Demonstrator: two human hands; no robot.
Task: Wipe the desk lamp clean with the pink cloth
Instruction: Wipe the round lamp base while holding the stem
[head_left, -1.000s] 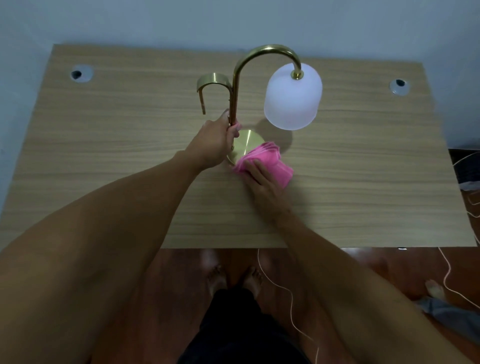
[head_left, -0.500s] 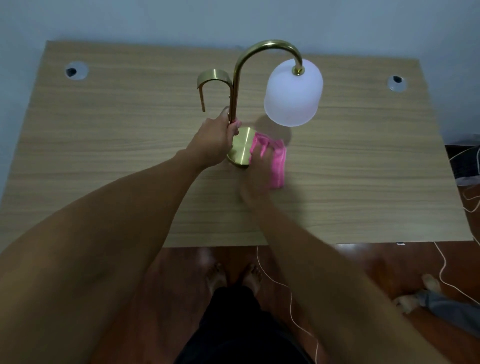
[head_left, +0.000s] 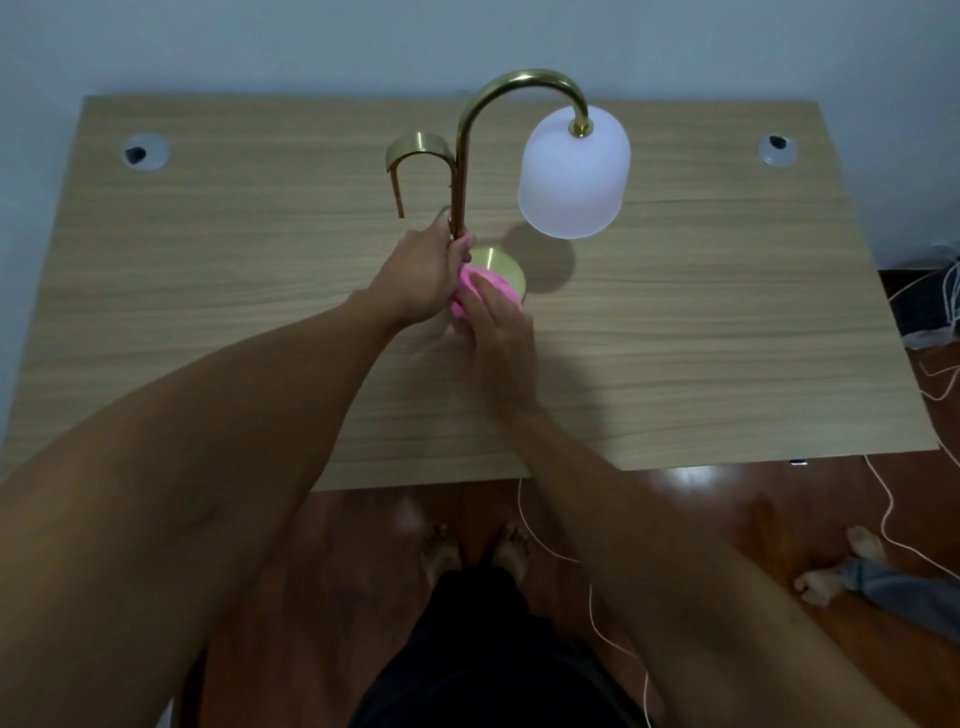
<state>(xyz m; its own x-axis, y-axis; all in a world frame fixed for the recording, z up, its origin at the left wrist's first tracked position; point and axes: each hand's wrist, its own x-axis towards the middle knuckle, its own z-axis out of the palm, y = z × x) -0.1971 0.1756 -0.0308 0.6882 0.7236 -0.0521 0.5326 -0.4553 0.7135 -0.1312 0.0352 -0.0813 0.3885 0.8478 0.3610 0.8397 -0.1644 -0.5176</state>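
On the wooden desk (head_left: 208, 291), a round cable port (head_left: 146, 151) sits near the far left corner. Toward the middle stands the desk lamp (head_left: 460, 171), upright, its brass stem rising from a round brass base (head_left: 501, 265) and arching over to the right, where the frosted white shade (head_left: 573, 174) hangs mouth-down; a shorter brass hook (head_left: 415, 150) curls off to the left. The left hand (head_left: 421, 280) is wrapped around the lower stem, fingers closed on it. Just right of it, the right hand (head_left: 501, 332) presses the bunched pink cloth (head_left: 480, 286) flat against the near side of the base, fingers laid over the cloth. A second cable port (head_left: 776, 149) lies at the far right corner.
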